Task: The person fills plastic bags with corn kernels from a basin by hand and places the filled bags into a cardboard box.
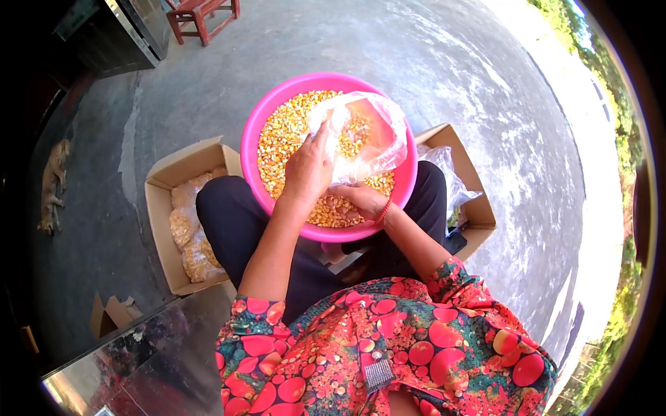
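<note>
A pink basin (pixel 254 173) full of yellow corn kernels (pixel 281 139) rests on the lap. Over the kernels lies a clear plastic bag (pixel 388 132), its mouth spread wide and some kernels visible through or inside it. My left hand (pixel 309 166) grips the bag's left edge, fingers partly hidden by the plastic. Lower in the basin, my right hand (pixel 361 200), with a red cord at the wrist, has its fingers curled at the bag's lower edge, just above the kernels. Its fingertips are partly covered, and whether it holds plastic or kernels is unclear.
A cardboard box (pixel 161 208) with filled bags of corn (pixel 194 236) stands on the left. Another box (pixel 482 215) holding plastic bags (pixel 447 170) is on the right. A red wooden stool (pixel 201 17) stands farther off, and an animal (pixel 53 184) lies at the far left.
</note>
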### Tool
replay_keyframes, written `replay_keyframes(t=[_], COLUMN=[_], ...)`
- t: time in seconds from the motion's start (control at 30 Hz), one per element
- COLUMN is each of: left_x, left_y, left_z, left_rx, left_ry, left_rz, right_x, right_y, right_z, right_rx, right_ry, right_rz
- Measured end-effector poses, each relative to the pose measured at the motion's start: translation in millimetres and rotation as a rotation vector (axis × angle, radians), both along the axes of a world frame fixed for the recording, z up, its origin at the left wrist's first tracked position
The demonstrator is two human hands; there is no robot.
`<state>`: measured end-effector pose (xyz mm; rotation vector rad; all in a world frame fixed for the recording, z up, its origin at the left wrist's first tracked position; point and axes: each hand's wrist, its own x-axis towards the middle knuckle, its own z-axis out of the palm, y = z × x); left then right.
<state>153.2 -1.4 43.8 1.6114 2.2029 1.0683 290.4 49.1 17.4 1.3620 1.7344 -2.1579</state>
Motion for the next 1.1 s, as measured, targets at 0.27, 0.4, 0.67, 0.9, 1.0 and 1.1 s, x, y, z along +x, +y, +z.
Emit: replay_keyframes(t=[0.27, 0.4, 0.67, 0.9, 1.0, 1.1], left_x=[1, 2, -1, 0, 1, 3], left_y=[-1, 0, 0, 0, 0, -1], left_z=[0, 1, -3, 6, 4, 7], left_rx=[0.013, -0.015, 0.010, -0.031, 0.029, -0.004], left_ry=[0.022, 0.020, 0.004, -0.013, -0.002, -0.083], left_rz=[0.028, 0.018, 0.009, 0.002, -0.017, -0.020], right_x=[29, 19, -20, 17, 14, 13], right_y=[17, 35, 68, 33, 17, 3], right_z=[27, 70, 55, 57, 9, -31], right_rx=[-0.507, -0.318, 0.652, 0.274, 0.740, 1.189], right_ry=[0.480, 0.704, 0.634, 0.483, 0.386, 0.200], right_rz=[0.132, -0.088, -0.192, 0.637, 0.789, 0.585])
